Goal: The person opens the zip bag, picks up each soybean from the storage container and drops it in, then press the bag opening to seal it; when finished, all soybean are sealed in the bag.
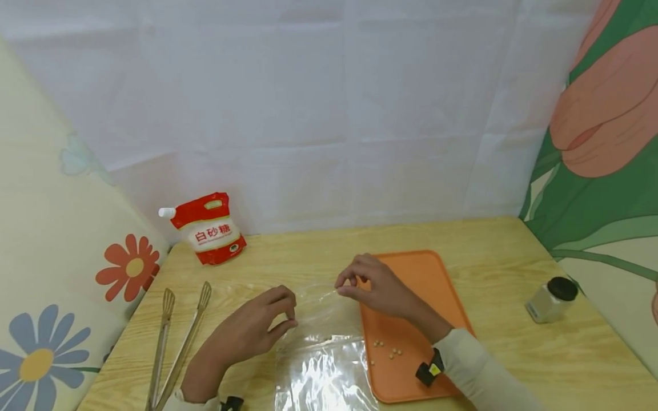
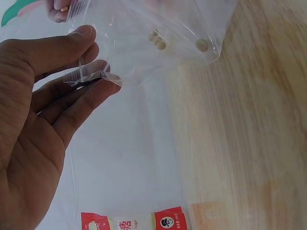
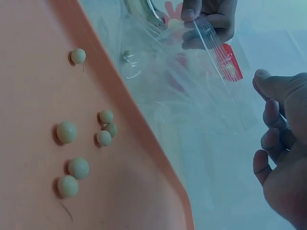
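My left hand (image 1: 254, 328) pinches the open zip edge of a clear zip bag (image 2: 139, 33), thumb on one side and fingers on the other. Several small beige balls (image 2: 160, 45) lie inside the bag. Close to the bag's opening, my right hand (image 1: 375, 288) has its thumb and fingertips together. A bit of a small beige ball (image 2: 64, 8) shows between them in the left wrist view; the right wrist view hides it. Under my right forearm is an orange tray (image 1: 411, 325), with several more beige balls (image 3: 67, 132) lying loose on it.
Flat clear plastic packaging (image 1: 324, 377) lies at the front, left of the tray. Metal tongs (image 1: 177, 348) rest at the left. A red and white sugar pouch (image 1: 209, 229) stands at the back left, and a jar with a black lid (image 1: 551, 299) stands at the right.
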A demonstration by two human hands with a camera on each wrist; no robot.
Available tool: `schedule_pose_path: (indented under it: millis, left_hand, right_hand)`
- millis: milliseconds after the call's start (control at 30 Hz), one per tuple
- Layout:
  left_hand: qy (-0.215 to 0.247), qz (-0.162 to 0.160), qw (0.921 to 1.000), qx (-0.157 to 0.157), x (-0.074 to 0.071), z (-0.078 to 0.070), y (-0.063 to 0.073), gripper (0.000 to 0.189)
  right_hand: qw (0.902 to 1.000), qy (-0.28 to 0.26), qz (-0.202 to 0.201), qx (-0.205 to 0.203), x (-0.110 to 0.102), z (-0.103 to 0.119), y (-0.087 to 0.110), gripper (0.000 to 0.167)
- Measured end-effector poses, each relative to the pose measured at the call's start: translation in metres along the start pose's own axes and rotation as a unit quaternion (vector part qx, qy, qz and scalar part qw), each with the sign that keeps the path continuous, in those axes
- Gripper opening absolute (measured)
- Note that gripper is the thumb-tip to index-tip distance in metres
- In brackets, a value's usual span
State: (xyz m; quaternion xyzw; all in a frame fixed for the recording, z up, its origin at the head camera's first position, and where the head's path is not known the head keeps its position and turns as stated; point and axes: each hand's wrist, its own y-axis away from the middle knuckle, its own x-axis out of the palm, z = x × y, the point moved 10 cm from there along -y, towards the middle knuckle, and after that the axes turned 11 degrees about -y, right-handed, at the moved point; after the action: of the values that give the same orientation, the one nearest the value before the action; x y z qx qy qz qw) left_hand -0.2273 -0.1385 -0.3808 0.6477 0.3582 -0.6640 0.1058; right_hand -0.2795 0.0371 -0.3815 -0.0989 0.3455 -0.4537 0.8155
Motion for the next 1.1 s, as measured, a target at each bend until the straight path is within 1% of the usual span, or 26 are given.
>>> schedule_pose_path:
  millis: [133, 233, 300, 433, 533, 600, 633, 700, 800, 867, 900, 1000, 1100]
  left_hand:
    - [-0.002, 0.002, 1.0, -0.003, 0.0, 0.0, 0.0, 0.022]
    - [-0.004, 0.002, 1.0, -0.004, 0.0, 0.0, 0.0, 0.022]
    - [-0.004, 0.002, 1.0, -0.005, 0.0, 0.0, 0.0, 0.022]
    - [-0.002, 0.003, 1.0, -0.003, 0.001, 0.0, 0.0, 0.023]
    - [-0.002, 0.003, 1.0, -0.002, 0.001, 0.0, 0.0, 0.023]
    - [-0.002, 0.002, 1.0, -0.001, 0.001, 0.0, 0.0, 0.023]
    - [-0.002, 0.002, 1.0, -0.001, 0.001, 0.0, 0.0, 0.023]
    - [-0.002, 0.001, 1.0, 0.0, 0.001, 0.0, 0.0, 0.023]
    - [-0.001, -0.001, 1.0, 0.002, 0.001, -0.001, 0.001, 0.023]
    - [0.0, -0.002, 1.0, 0.004, 0.001, -0.001, 0.001, 0.023]
    - [0.001, -0.002, 1.0, 0.004, 0.001, -0.001, 0.001, 0.023]
    - [-0.001, -0.003, 1.0, 0.004, 0.0, -0.001, 0.001, 0.022]
    - [-0.002, -0.002, 1.0, 0.003, 0.0, -0.001, 0.0, 0.022]
  right_hand:
    - [1.0, 0.008, 0.002, -0.001, 0.002, 0.001, -0.001, 0.013]
    - [1.0, 0.005, -0.002, 0.005, 0.0, 0.0, 0.001, 0.017]
    - [0.9998, -0.003, -0.009, 0.016, -0.003, -0.003, 0.004, 0.017]
    - [0.9983, -0.034, -0.034, 0.034, -0.015, -0.01, 0.013, 0.011]
    - [0.9961, -0.059, -0.034, 0.056, -0.022, -0.018, 0.022, 0.008]
    - [0.9941, -0.07, -0.01, 0.082, -0.021, -0.027, 0.029, 0.01]
    - [0.993, -0.069, 0.009, 0.095, -0.019, -0.032, 0.033, 0.011]
    - [0.9888, -0.062, 0.064, 0.12, -0.01, -0.04, 0.042, 0.01]
    - [0.9783, -0.043, 0.162, 0.121, 0.005, -0.043, 0.058, 0.007]
    - [0.9697, -0.041, 0.212, 0.114, 0.013, -0.042, 0.068, 0.007]
    - [0.9661, -0.037, 0.231, 0.11, 0.016, -0.04, 0.072, 0.008]
    - [0.9611, -0.027, 0.253, 0.108, 0.02, -0.039, 0.078, 0.01]
    - [0.9614, -0.001, 0.257, 0.098, 0.021, -0.037, 0.08, 0.011]
